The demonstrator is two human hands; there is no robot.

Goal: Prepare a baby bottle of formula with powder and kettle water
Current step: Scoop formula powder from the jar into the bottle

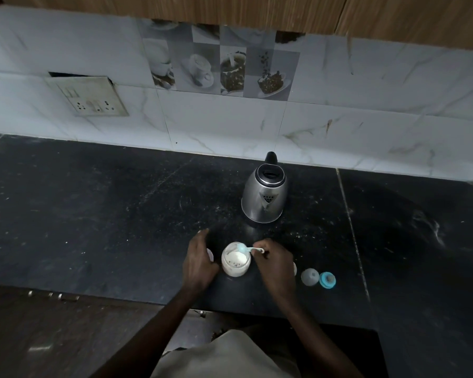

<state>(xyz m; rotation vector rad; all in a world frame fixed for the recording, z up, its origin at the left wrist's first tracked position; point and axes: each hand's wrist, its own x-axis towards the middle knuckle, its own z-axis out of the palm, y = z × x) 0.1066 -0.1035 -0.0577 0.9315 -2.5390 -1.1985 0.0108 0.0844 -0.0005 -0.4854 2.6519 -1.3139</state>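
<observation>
Powder jar [236,261]. Head view: open, white powder inside, standing on the black counter [93,214] near its front edge, with the kettle [265,195] behind it. Right hand [275,264] pinches the blue scoop [246,249] by its handle, bowl over the jar's rim. Left hand [200,264] lies against the jar's left side, fingers loose, gripping nothing. Clear cap [310,276] and blue ring [327,280] sit to the right. Bottle body cannot be made out. Risks: a tilted or heaped scoop would likely shed powder onto the counter; the barely steadied jar may tip if the scoop drags its rim.
</observation>
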